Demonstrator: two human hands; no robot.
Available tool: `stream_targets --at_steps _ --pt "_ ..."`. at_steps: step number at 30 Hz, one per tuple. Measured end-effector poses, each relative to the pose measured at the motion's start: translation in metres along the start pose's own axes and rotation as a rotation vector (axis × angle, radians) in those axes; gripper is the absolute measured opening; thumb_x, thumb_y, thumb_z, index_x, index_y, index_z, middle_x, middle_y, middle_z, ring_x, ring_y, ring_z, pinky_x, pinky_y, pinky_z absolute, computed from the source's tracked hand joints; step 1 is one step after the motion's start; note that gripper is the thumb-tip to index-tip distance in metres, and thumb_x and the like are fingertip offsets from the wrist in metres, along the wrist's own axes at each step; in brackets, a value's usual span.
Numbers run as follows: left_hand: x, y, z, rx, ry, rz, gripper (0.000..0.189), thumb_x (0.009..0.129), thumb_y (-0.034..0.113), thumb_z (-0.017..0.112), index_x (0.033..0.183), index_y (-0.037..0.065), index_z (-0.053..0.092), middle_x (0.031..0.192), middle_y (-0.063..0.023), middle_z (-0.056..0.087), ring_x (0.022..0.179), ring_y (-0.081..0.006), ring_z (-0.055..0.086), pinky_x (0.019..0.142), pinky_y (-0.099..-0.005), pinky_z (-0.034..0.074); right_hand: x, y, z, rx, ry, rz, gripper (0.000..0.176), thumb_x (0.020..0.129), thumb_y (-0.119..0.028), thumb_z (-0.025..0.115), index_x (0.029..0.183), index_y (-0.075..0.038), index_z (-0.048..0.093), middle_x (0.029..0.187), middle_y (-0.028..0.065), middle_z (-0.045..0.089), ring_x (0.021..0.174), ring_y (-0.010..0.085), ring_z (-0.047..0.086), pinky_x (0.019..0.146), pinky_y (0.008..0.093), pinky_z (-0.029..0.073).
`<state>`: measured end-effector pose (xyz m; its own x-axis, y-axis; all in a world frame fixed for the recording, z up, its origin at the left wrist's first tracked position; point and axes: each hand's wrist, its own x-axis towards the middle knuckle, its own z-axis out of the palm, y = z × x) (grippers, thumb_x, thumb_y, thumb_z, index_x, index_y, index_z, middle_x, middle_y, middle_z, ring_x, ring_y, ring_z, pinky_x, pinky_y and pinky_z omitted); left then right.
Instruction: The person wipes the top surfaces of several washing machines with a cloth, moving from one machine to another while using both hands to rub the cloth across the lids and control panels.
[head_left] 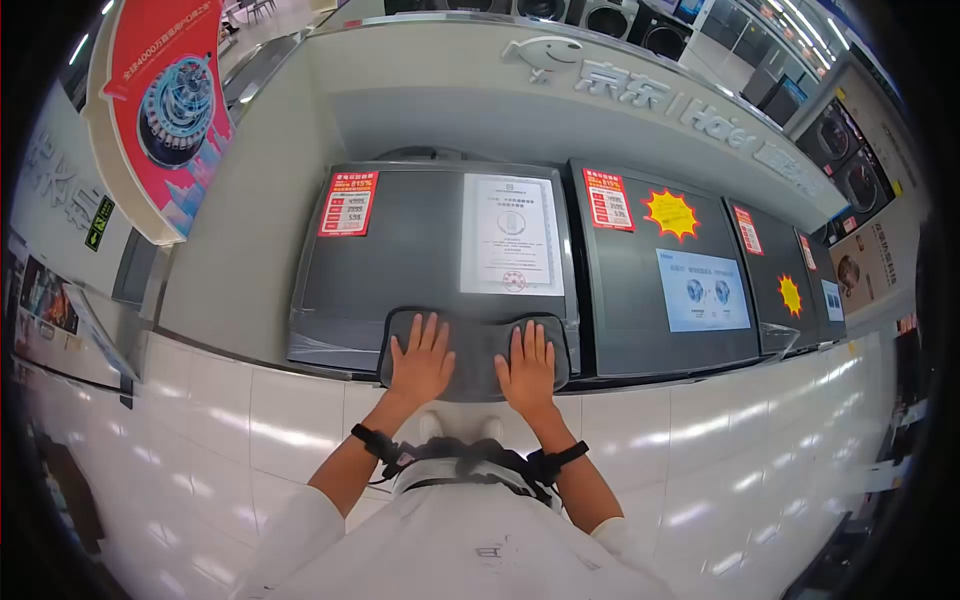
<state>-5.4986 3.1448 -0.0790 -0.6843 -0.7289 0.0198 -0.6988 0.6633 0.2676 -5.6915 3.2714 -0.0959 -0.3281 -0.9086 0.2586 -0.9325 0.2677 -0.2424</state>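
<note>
My left hand [422, 362] lies flat with its fingers spread on the left part of a dark grey pad [475, 345]. On the pad's right part rests my right hand [527, 366], palm down, fingers apart. The pad overlaps the near edge of a dark grey appliance top [410, 270]. A white printed sheet [512, 236] lies on that top beyond my right hand, and a red price label [348, 204] is at its far left corner. Both wrists wear black bands.
More dark appliances [650, 345] with labels stand in a row to the right. Behind them is a pale wall [440, 110] with raised lettering. A red sign [172, 90] is at the upper left. Glossy tiled floor [250, 430] lies below.
</note>
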Motion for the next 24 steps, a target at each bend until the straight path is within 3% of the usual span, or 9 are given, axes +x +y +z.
stream_targets --at_steps 2,5,11,20,24 --pt "-0.003 0.004 0.0 -0.008 -0.013 0.026 0.064 0.1 0.041 0.048 0.153 0.006 0.043 0.166 -0.018 0.028 0.155 -0.0408 0.02 0.107 -0.0778 0.026 0.002 0.001 0.0 0.004 -0.008 0.026 0.065 0.095 -0.039 0.06 0.144 0.002 0.052 0.158 0.0258 0.039 0.148 0.0401 0.035 0.118 0.0566 0.027" --pt "-0.028 0.003 0.006 0.021 -0.013 0.11 0.067 0.099 0.043 0.049 0.153 0.004 0.042 0.166 -0.0204 0.025 0.154 -0.0428 0.019 0.107 -0.0769 0.026 -0.024 0.004 -0.013 0.062 -0.108 0.002 0.067 0.098 -0.038 0.056 0.148 0.004 0.045 0.158 0.0283 0.036 0.148 0.0457 0.032 0.117 0.0597 0.025" --pt "-0.045 -0.001 -0.004 -0.001 -0.033 0.192 0.067 0.098 0.042 0.052 0.154 0.008 0.042 0.166 -0.0198 0.026 0.154 -0.0429 0.019 0.107 -0.0757 0.027 -0.029 0.009 -0.017 0.062 -0.044 -0.073 0.066 0.098 -0.037 0.056 0.148 0.004 0.046 0.158 0.0282 0.037 0.149 0.0451 0.032 0.118 0.0592 0.025" --pt "0.02 0.007 0.003 -0.071 -0.019 -0.014 0.065 0.099 0.043 0.052 0.153 0.008 0.042 0.167 -0.0177 0.025 0.156 -0.0405 0.016 0.111 -0.075 0.025 0.004 0.017 -0.004 -0.04 -0.001 -0.002 0.064 0.098 -0.037 0.059 0.147 0.004 0.048 0.156 0.0275 0.041 0.147 0.0435 0.036 0.118 0.0565 0.028" --pt "-0.03 -0.006 -0.004 -0.046 -0.088 0.115 0.066 0.098 0.041 0.055 0.154 0.009 0.041 0.167 -0.0178 0.024 0.156 -0.041 0.016 0.112 -0.074 0.025 -0.043 0.022 -0.014 0.016 -0.056 -0.036 0.064 0.099 -0.035 0.056 0.147 0.005 0.045 0.157 0.0301 0.038 0.147 0.0471 0.033 0.118 0.0595 0.025"
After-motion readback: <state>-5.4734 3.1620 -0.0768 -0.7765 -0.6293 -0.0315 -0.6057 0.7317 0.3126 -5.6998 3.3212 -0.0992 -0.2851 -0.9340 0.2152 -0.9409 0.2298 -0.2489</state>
